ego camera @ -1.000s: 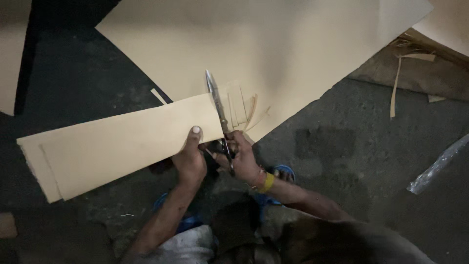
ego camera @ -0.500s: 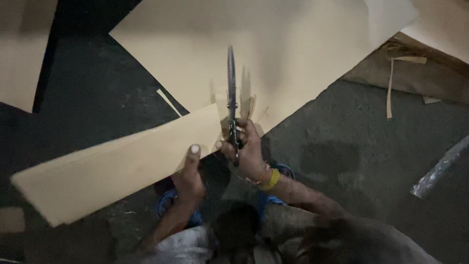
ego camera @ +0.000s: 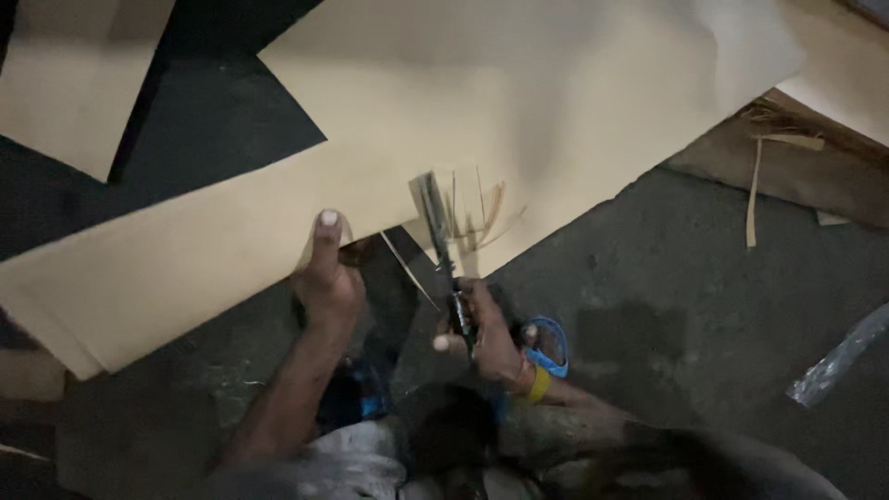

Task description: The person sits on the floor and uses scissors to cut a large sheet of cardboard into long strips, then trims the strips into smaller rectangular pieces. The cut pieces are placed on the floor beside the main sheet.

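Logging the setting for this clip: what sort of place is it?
Probably a floor-level workshop: a rough dark concrete floor, big tan sheets of thin board spread over it, and thin offcut strips lying about.

The floor [ego camera: 667, 306] is dark, rough concrete, mottled with pale scuffs and dimly lit, brightest toward the top and falling into shadow along the bottom edge. Up and to the left of the fingers a black sheet [ego camera: 222, 130] lies on it, with a separate pale board [ego camera: 74, 83] past that in the corner, while up and to the right lie a brown cardboard piece [ego camera: 796, 176], thin tan offcut strips [ego camera: 753, 194] and another pale board [ego camera: 847, 74]. Far right of the fingers, a crumpled strip of clear plastic [ego camera: 838, 356] rests on the concrete.
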